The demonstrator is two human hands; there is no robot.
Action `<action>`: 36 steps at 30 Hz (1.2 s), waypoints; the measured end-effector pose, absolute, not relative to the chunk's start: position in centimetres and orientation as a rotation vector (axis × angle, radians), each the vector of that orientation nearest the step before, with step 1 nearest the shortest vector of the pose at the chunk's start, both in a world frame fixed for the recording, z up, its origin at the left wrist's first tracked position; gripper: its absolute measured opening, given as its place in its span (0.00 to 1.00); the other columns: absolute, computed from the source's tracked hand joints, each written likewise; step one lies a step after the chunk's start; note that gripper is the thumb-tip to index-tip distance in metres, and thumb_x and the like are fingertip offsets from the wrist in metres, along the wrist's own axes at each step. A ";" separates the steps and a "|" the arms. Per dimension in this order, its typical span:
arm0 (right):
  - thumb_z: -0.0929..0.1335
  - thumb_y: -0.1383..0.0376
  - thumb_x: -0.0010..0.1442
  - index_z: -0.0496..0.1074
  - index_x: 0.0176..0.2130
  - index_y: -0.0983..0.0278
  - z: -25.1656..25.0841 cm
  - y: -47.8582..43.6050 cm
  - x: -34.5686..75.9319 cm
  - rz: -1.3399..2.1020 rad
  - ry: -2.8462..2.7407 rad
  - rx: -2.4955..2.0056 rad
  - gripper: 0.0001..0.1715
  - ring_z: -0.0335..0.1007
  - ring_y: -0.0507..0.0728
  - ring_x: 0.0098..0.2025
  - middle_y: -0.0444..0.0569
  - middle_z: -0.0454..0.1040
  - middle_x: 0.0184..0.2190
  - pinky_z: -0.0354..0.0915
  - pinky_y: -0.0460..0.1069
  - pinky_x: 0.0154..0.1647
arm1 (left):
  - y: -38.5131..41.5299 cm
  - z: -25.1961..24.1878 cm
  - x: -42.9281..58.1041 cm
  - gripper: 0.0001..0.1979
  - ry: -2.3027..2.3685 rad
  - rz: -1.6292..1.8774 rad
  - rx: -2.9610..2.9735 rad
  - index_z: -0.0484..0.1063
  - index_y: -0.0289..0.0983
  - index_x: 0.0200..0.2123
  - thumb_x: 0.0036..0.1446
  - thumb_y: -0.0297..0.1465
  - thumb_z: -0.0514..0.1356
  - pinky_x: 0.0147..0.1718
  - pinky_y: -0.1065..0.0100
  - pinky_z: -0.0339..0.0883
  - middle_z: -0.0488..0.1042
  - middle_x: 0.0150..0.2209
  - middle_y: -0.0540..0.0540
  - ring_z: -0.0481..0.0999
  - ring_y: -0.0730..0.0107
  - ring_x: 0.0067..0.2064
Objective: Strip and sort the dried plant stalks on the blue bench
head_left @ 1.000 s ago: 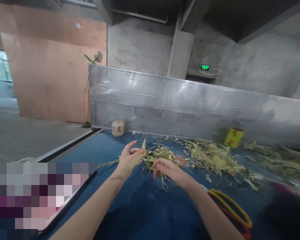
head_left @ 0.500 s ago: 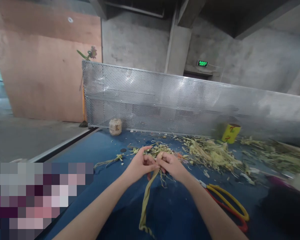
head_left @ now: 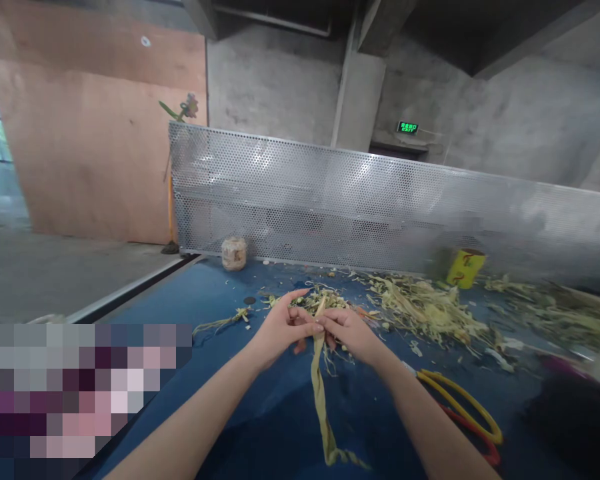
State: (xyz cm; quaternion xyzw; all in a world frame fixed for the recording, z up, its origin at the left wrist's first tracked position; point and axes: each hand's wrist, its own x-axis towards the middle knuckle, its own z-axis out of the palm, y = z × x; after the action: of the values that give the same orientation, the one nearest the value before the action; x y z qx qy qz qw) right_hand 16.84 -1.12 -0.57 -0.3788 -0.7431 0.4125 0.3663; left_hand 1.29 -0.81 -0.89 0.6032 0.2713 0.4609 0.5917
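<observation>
A long, pale yellow-green strip of dried plant husk (head_left: 320, 393) hangs down from between my fingers, its lower end twisted and curling to the right. My left hand (head_left: 284, 328) pinches it between thumb and fingers. Right beside, the fingertips of my right hand (head_left: 349, 331) pinch the same strip, so both hands meet at its upper part. Behind my hands lies a small heap of husk scraps (head_left: 330, 297) and thin fibres, partly hidden by them. Scissors (head_left: 463, 400) with one yellow and one red handle lie by my right forearm, which covers part of them.
A larger pile of shredded husk (head_left: 420, 307) spreads to the right, near a yellow can (head_left: 466, 268). A roll of pale twine (head_left: 234, 254) stands at the back left. A perforated metal panel (head_left: 300, 193) borders the blue table (head_left: 190, 293). A blurred-out area covers the lower left.
The hanging part of the strip has swung to the right and now shows flatter and wider. More of its top end sticks up above my fingers. My hands stay together.
</observation>
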 end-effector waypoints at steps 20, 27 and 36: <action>0.57 0.67 0.55 0.57 0.19 0.64 -1.7 -1.0 16.3 0.071 -2.181 -1.164 0.15 0.54 0.49 0.21 0.41 0.60 0.17 0.49 0.48 0.33 | -0.4 -1.1 0.7 0.44 0.788 1.181 1.756 0.33 0.37 0.59 0.44 0.27 0.58 0.24 0.73 0.61 0.72 0.27 0.49 0.68 0.75 0.27; 0.59 0.66 0.52 0.52 0.16 0.64 -1.9 -0.8 16.0 0.081 -2.092 -1.195 0.16 0.49 0.47 0.17 0.39 0.56 0.13 0.47 0.46 0.27 | -1.3 -0.8 1.1 0.40 0.999 1.248 1.874 0.37 0.38 0.59 0.45 0.25 0.55 0.27 0.71 0.61 0.72 0.24 0.51 0.69 0.73 0.27; 0.60 0.68 0.49 0.52 0.14 0.66 -2.5 -0.8 15.4 -0.180 -2.024 -1.292 0.16 0.52 0.48 0.21 0.41 0.56 0.13 0.45 0.49 0.33 | -1.7 -1.5 2.1 0.41 1.070 1.358 1.824 0.34 0.35 0.60 0.46 0.25 0.54 0.30 0.69 0.61 0.70 0.24 0.49 0.68 0.72 0.27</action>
State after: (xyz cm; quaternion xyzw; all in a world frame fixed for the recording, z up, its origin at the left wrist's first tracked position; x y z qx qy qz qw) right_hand 15.38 -0.85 -2.52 -0.5010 -0.7847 -0.0698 0.3584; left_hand 2.08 -1.74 -1.50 0.6902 0.4048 0.5139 0.3092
